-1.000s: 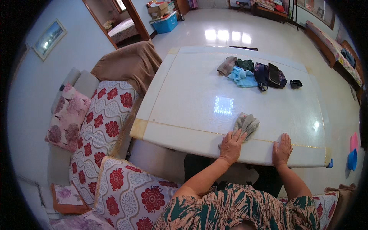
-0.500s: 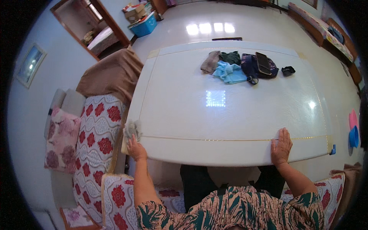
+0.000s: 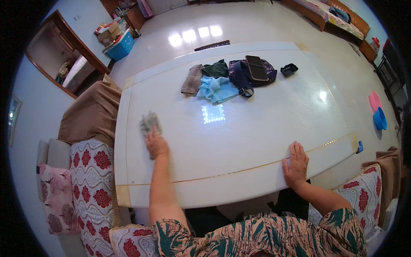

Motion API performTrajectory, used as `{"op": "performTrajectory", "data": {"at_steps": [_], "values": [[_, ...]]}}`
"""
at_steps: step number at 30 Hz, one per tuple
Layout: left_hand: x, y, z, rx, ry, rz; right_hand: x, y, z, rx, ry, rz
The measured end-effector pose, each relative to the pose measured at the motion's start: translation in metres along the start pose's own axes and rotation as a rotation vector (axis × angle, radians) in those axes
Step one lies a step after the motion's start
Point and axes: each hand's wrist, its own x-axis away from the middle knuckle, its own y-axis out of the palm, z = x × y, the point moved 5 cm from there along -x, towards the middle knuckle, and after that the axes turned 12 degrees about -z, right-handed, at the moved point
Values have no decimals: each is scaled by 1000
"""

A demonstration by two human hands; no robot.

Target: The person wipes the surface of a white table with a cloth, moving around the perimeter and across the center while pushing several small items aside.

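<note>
A rumpled grey cloth [image 3: 150,121] lies under the fingers of my left hand [image 3: 156,144], pressed to the left part of the glossy white table [image 3: 252,141]. The cloth and fingertips are slightly blurred. My right hand [image 3: 295,167] rests flat near the table's near edge, fingers stretched forward and nothing in it. Farther back sit a brown-grey cloth [image 3: 191,80], a dark green cloth [image 3: 215,69] and a crumpled light-blue cloth [image 3: 216,89]. Beside them is a dark patterned bag [image 3: 269,73] with a phone [image 3: 257,67] on top.
A small black object [image 3: 289,70] lies right of the bag. A flowered sofa [image 3: 92,184] runs along the left, with a brown-draped piece [image 3: 94,111] behind it. Blue [image 3: 379,119] and pink [image 3: 375,101] basins are on the floor at right. A blue clip [image 3: 359,147] sits at the table's near right corner.
My left hand has moved the grey cloth from the near left corner farther in across the table. My right hand remains flat near the front edge. The view has turned somewhat.
</note>
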Motion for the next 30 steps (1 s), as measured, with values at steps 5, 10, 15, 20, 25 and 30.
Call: {"op": "performTrajectory", "data": {"at_steps": [5, 10, 15, 20, 25, 30], "values": [[68, -2, 149, 106, 285, -47, 2, 1, 9, 5, 9, 45], [172, -22, 245, 211, 480, -58, -1, 3, 7, -49, -13, 102], [259, -52, 324, 577, 520, -350, 1, 0, 5, -174, -137, 142], [268, -64, 290, 852, 513, -97, 0, 9, 4, -471, -106, 186], [258, -37, 207, 493, 332, -89, 1, 11, -79, -316, -22, 17], [268, -45, 207, 251, 366, -154, -11, 16, -55, -209, -294, 183]]}}
